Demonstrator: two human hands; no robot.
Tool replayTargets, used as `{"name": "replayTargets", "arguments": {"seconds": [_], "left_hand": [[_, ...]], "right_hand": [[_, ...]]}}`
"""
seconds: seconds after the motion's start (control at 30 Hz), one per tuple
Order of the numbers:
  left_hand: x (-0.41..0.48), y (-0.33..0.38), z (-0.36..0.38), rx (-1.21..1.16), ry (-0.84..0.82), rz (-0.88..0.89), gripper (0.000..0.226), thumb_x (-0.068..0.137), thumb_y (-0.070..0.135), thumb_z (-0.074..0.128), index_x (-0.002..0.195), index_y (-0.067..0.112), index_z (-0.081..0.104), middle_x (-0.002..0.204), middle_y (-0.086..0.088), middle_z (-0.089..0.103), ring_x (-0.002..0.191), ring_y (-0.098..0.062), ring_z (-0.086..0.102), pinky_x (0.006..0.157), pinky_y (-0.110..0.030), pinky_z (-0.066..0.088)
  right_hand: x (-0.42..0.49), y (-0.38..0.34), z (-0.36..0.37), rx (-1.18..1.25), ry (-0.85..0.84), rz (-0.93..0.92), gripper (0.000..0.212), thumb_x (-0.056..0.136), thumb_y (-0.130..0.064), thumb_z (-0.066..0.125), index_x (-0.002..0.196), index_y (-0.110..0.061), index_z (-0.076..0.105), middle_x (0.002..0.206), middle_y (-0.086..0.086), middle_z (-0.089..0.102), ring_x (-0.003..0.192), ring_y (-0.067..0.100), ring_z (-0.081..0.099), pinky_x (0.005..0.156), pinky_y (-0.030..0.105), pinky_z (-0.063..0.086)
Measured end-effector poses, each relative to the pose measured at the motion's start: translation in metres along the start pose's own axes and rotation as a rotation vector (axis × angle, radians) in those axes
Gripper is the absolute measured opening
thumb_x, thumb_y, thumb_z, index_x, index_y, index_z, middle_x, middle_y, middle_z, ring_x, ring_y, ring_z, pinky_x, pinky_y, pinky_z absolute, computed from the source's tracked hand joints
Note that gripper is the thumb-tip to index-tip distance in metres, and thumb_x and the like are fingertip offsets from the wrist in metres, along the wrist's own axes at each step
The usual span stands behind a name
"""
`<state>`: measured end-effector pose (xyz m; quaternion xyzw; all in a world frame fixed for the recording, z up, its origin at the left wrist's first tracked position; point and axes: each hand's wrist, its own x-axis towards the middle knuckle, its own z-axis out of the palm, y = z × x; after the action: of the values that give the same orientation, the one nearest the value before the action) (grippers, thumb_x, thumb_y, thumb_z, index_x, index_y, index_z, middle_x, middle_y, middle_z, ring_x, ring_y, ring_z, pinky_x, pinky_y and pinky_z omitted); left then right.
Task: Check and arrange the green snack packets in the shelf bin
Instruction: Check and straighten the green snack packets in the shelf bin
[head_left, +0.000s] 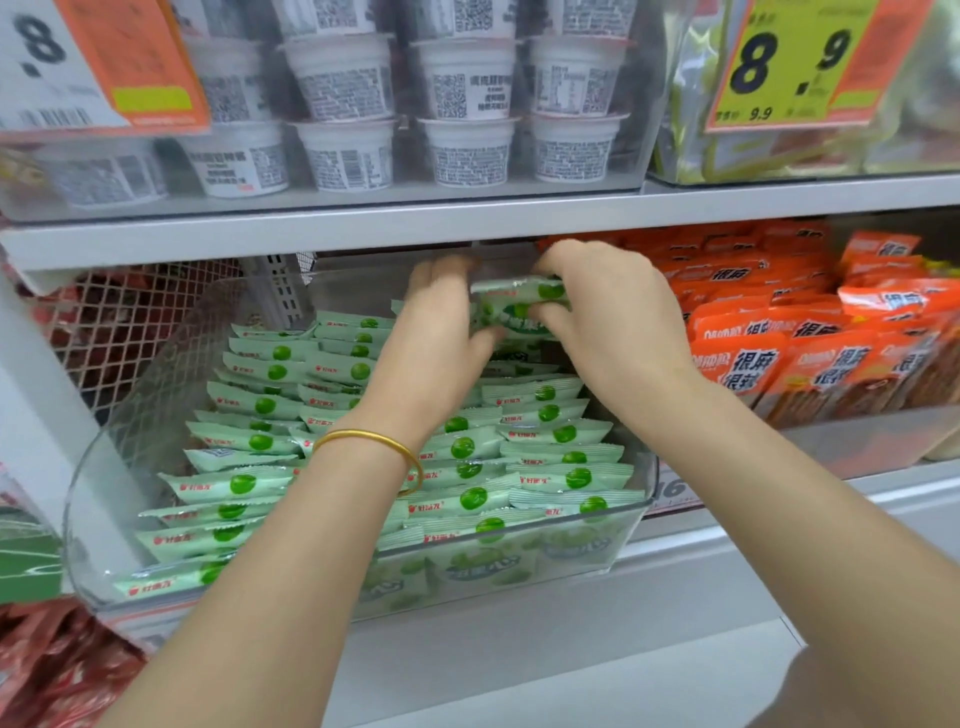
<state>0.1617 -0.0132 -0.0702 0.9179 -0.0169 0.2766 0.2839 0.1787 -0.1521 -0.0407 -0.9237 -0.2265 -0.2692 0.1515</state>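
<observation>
While most of the pale green foil snack packets (545, 431), each printed with a round green fruit, lie in overlapping rows across the clear plastic shelf bin (640, 501), a small bunch of them (519, 299) is held above the back rows, close under the grey metal shelf edge (363, 228). The right hand (618, 317) grips that bunch, fingers curled over its top and thumb tucked beneath. The left hand (436, 343), with a thin gold bangle (363, 439) on its wrist, reaches in at the bunch's left end with fingers stretched fairly straight and thumb against the packets. Its fingertips are blurred, so I cannot tell whether it pinches the bunch or only steadies it. Both forearms cross over the front rows. Just right of the bin stand orange snack packets (769, 364), to its left is a white wire mesh divider (130, 322), and white plastic cups (467, 150) are stacked on the shelf above, beside a yellow price card (784, 57). The main risk, as I judge it, is the slippery bunch fanning out of a one-handed grip and dropping crooked onto the tidy rows. The forearms could also drag front packets askew or over the bin's low front rim, and a raised knuckle may knock the shelf edge overhead.
</observation>
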Motion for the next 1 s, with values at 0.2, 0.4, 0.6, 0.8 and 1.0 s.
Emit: {"name": "replayTargets", "arguments": {"seconds": [0.2, 0.4, 0.6, 0.8, 1.0], "left_hand": [[-0.004, -0.023, 0.004, 0.136, -0.198, -0.116, 0.057, 0.089, -0.003, 0.047, 0.143, 0.009, 0.035, 0.144, -0.015, 0.037, 0.133, -0.028, 0.036, 0.105, -0.027, 0.030], [-0.005, -0.032, 0.010, 0.134, -0.265, -0.129, 0.053, 0.092, 0.000, 0.043, 0.143, 0.010, 0.035, 0.148, -0.013, 0.034, 0.137, -0.026, 0.032, 0.109, -0.027, 0.026], [-0.004, -0.034, 0.012, 0.105, -0.260, -0.160, 0.053, 0.092, -0.001, 0.044, 0.143, 0.010, 0.035, 0.147, -0.013, 0.036, 0.135, -0.026, 0.035, 0.107, -0.028, 0.028], [-0.001, -0.037, 0.014, 0.114, -0.292, -0.179, 0.053, 0.092, -0.001, 0.043, 0.143, 0.011, 0.034, 0.147, -0.013, 0.036, 0.134, -0.026, 0.035, 0.106, -0.028, 0.029], [0.002, -0.038, 0.018, 0.114, -0.313, -0.200, 0.051, 0.093, -0.001, 0.042, 0.143, 0.010, 0.036, 0.147, -0.012, 0.037, 0.133, -0.027, 0.037, 0.105, -0.031, 0.032]], "right_hand": [[0.010, -0.001, 0.026, -0.086, -0.039, 0.038, 0.026, 0.082, 0.004, 0.063, 0.105, -0.007, 0.057, 0.105, 0.013, 0.058, 0.092, 0.034, 0.057, 0.064, 0.030, 0.036], [0.008, -0.003, 0.046, -0.157, -0.116, 0.049, 0.033, 0.082, 0.007, 0.060, 0.112, -0.004, 0.053, 0.110, 0.013, 0.055, 0.094, 0.034, 0.058, 0.062, 0.031, 0.037], [0.013, -0.013, 0.057, -0.345, -0.134, -0.101, 0.034, 0.039, 0.018, 0.047, 0.064, 0.001, 0.063, 0.071, 0.014, 0.058, 0.081, 0.034, 0.059, 0.057, 0.030, 0.036], [0.027, -0.008, 0.060, -0.258, -0.374, 0.001, 0.031, 0.075, 0.016, 0.050, 0.092, -0.010, 0.057, 0.081, 0.007, 0.050, 0.080, 0.029, 0.050, 0.066, 0.031, 0.039], [0.042, -0.004, 0.071, -0.255, -0.448, 0.062, 0.026, 0.084, 0.008, 0.052, 0.105, -0.004, 0.061, 0.108, 0.014, 0.061, 0.080, 0.029, 0.048, 0.066, 0.030, 0.040]]}}
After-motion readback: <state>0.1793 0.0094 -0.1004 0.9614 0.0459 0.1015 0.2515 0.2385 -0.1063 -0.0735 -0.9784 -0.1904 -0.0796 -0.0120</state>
